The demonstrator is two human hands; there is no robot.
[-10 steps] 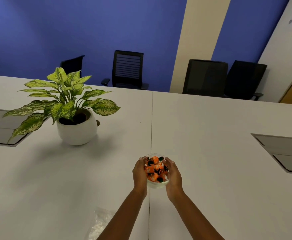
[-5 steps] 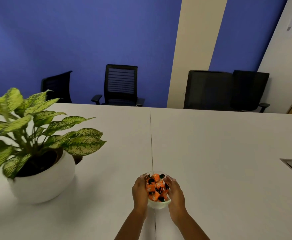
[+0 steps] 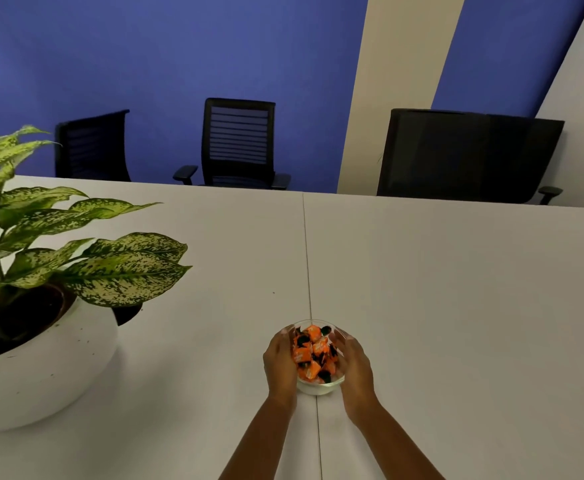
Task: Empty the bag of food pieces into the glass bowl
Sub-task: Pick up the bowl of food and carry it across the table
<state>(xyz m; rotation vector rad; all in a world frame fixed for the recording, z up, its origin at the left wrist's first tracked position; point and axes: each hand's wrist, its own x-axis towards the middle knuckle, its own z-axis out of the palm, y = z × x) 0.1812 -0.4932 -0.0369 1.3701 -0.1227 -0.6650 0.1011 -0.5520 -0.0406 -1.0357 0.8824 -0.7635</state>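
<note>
The plant (image 3: 58,265) looms nearer; both hands cup the glass bowl (image 3: 319,386).

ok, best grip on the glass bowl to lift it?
Probably by the outer wall, from both sides, as the left hand and right hand cup it now. The glass bowl is small, round and upright on the table, heaped with food pieces, so a top grip looks blocked.
</note>
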